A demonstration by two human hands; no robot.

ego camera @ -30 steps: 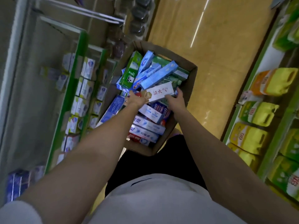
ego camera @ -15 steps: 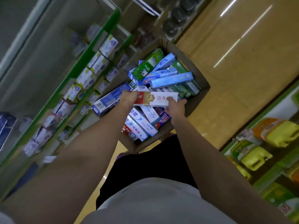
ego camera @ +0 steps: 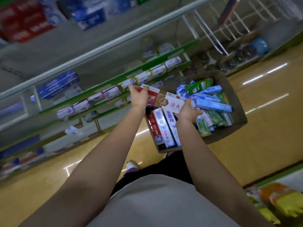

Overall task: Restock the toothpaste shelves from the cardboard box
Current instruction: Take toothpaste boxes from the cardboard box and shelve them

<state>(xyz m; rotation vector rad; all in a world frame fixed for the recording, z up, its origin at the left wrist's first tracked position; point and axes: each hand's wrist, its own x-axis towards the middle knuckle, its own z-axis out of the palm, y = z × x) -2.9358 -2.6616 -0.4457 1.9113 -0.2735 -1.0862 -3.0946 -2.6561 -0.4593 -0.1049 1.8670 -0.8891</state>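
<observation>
So the red-and-white toothpaste carton (ego camera: 165,99) is up in the air right above the cardboard box (ego camera: 232,95), held at both ends: left hand (ego camera: 139,97) wrapped around the red end, right hand (ego camera: 186,110) curled round the white end from underneath. Looks to me like a light thing, stiff thin cardboard with a tube inside, glossy print so probably a bit slick. End-to-end grip like this seems fine for carrying; I'd guess squeezing the middle of the long faces would dent it, so edges and ends are the safer spots. Can't tell if it's one carton or two stacked, there's a white edge showing along the top. Below it the box is stuffed with other cartons lying every which way, blue ones (ego camera: 213,104), a green one (ego camera: 198,86), more red and white ones (ego camera: 158,126). Off to the left are the green-edged shelves (ego camera: 114,79) with small toothpaste packs lined up, pretty blurry. Shiny yellow floor (ego camera: 49,169) underneath.
</observation>
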